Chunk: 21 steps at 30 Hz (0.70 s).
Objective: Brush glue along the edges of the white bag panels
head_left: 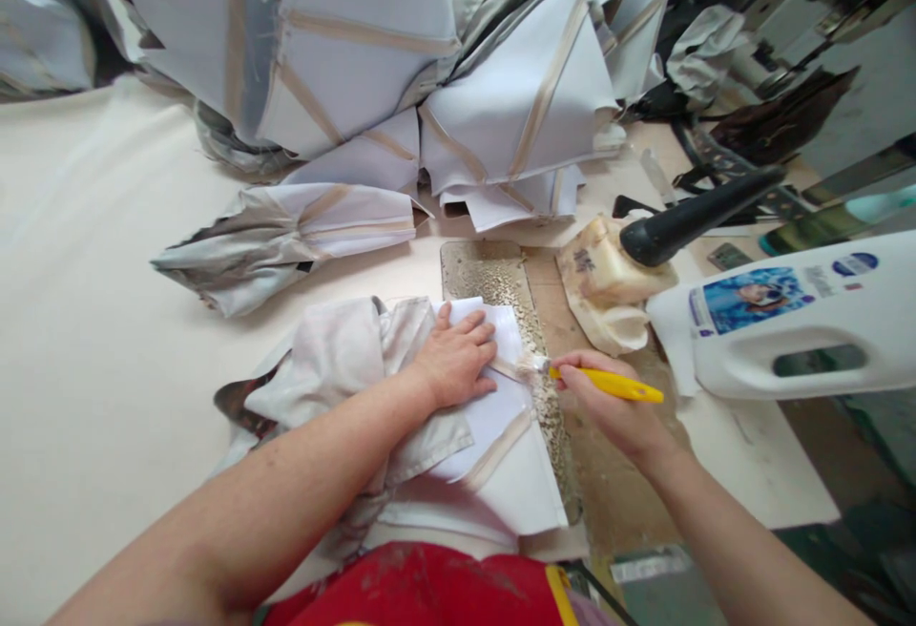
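Note:
My left hand (458, 357) lies flat with its fingers spread on a white sewn piece (511, 478) with beige tape strips and grey cloth attached. My right hand (605, 406) grips a brush with a yellow handle (626, 385). The bristles touch the right edge of the white piece, near the end of a tape strip. Beneath that edge lies a flat board (483, 261) crusted with dried, lumpy residue. Folds of grey cloth (336, 354) bunch up to the left of my left hand.
Several similar white pieces (364, 25) are heaped at the back of the table (86, 340). A stained, cut-open container (597, 268) with a black handle sticking out stands right of the board. Beside it lies a large white plastic jug (787, 321) with a blue label.

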Tool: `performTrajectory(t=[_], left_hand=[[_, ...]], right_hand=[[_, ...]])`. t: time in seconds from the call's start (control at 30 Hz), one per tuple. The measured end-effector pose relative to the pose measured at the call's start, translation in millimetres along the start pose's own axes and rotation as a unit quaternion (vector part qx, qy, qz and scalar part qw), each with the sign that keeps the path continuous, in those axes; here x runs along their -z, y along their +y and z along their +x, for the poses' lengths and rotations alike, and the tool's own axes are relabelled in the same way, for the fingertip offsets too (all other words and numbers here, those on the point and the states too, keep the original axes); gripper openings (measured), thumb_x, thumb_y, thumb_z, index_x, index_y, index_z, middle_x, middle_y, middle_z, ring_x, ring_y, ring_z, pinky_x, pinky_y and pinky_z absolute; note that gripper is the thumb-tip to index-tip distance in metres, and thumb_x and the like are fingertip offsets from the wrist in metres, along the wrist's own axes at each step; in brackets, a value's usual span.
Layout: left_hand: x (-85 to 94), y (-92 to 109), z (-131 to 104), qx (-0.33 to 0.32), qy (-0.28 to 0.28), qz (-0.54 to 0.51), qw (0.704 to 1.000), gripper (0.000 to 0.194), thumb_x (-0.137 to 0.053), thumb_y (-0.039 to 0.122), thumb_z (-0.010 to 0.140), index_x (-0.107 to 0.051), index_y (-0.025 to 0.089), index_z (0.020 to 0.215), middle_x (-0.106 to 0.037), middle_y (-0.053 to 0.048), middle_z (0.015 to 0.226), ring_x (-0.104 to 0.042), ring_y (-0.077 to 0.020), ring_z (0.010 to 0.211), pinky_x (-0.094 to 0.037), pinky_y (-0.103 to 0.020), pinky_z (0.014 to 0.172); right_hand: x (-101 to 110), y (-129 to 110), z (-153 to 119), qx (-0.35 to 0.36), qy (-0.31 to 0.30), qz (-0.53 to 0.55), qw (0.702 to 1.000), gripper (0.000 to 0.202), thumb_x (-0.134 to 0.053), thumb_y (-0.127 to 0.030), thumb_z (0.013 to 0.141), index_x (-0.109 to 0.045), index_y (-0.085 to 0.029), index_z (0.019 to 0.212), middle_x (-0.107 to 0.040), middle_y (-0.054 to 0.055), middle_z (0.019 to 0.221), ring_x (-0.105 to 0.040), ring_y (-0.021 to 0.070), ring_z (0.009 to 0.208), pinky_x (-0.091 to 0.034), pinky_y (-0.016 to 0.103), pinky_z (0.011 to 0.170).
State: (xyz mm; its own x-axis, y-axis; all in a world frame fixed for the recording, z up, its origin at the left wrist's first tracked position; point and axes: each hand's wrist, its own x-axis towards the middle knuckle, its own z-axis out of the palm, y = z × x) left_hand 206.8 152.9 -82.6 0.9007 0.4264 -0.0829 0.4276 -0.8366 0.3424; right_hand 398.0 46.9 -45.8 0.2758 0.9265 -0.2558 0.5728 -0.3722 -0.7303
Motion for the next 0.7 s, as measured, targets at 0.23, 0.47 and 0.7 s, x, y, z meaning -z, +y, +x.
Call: performTrajectory(t=[0.23, 0.47, 0.7], left_hand=[[22.2, 36, -11, 0.051, -0.062, -0.024, 0.996, 0.056, -0.058, 0.052, 0.073, -0.052, 0.021, 0.119, -0.033, -0.011, 0.141, -0.014, -0.0342, 0.133, 0.001, -0.070, 0.096], [13.3, 69, -41, 0.030, -0.170, -0.070, 0.982, 0.061, -0.050, 0.060, 0.074, -0.050, 0.023, 0.122, -0.034, -0.014, 0.140, -0.016, -0.0385, 0.131, -0.004, -0.076, 0.090], [8.1, 65, -41, 0.019, -0.152, -0.065, 0.986, 0.059, -0.050, 0.058, 0.074, -0.051, 0.023, 0.121, -0.034, -0.015, 0.139, -0.015, -0.0391, 0.131, -0.003, -0.076, 0.090]], right_hand=[[-6, 4, -8, 0.007, -0.049, -0.029, 0.998, 0.022, -0.044, -0.030, 0.077, -0.061, -0.017, 0.073, -0.061, 0.001, 0.064, -0.056, 0.0167, 0.063, -0.042, 0.026, 0.060], [-1, 4, -41, 0.017, -0.071, -0.040, 0.997, 0.023, -0.042, -0.029, 0.079, -0.059, -0.018, 0.068, -0.059, 0.000, 0.062, -0.055, 0.0157, 0.061, -0.040, 0.026, 0.059], [2, 4, -51, 0.012, -0.066, -0.026, 0.997, 0.022, -0.044, -0.029, 0.079, -0.062, -0.019, 0.072, -0.062, 0.000, 0.064, -0.058, 0.0159, 0.063, -0.042, 0.025, 0.061]])
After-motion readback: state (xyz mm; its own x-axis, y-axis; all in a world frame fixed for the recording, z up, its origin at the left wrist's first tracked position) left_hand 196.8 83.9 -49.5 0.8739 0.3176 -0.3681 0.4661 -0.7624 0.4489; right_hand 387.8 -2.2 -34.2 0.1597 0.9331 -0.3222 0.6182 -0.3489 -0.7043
